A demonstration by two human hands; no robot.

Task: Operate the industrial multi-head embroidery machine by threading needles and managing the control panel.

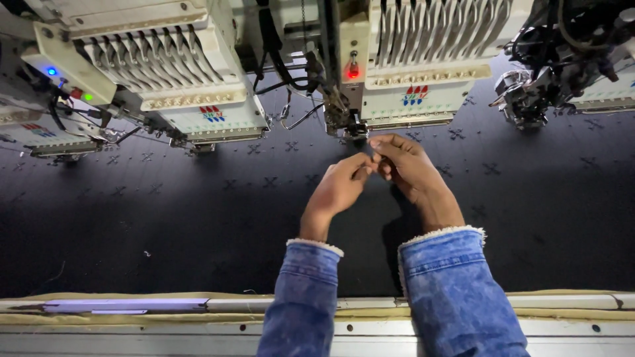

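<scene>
Just below the needle area of the middle embroidery head (pixel 403 79), the left hand (pixel 338 187) and right hand (pixel 405 165) meet fingertip to fingertip, each pinched shut on something too thin to make out, perhaps a thread. Both hover over the dark fabric (pixel 165 218) stitched with small crosses, which stretches beneath that head, with another embroidery head (pixel 178 73) left of it.
</scene>
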